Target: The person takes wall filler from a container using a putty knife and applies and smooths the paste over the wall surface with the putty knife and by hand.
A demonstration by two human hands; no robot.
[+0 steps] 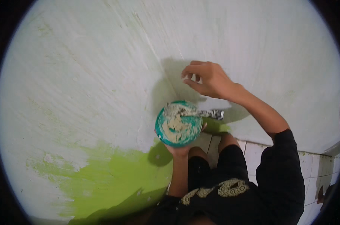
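My left hand (178,149) holds a round teal bowl (190,133) from underneath, mostly hidden by it. Pale cream paste (175,126) is smeared inside the bowl and on its rim. A paste-coated putty knife (211,114) lies across the top of the bowl, its handle sticking out to the right. Above it, my right hand (200,77) is raised in front of the wall, fingers loosely curved and apart, with nothing visible in them.
A pale, streaky wall (87,75) fills most of the view, with a patchy lime-green painted area (113,176) at lower left. White floor tiles (260,153) show by my legs. Dark objects (323,195), too unclear to name, are at the far right edge.
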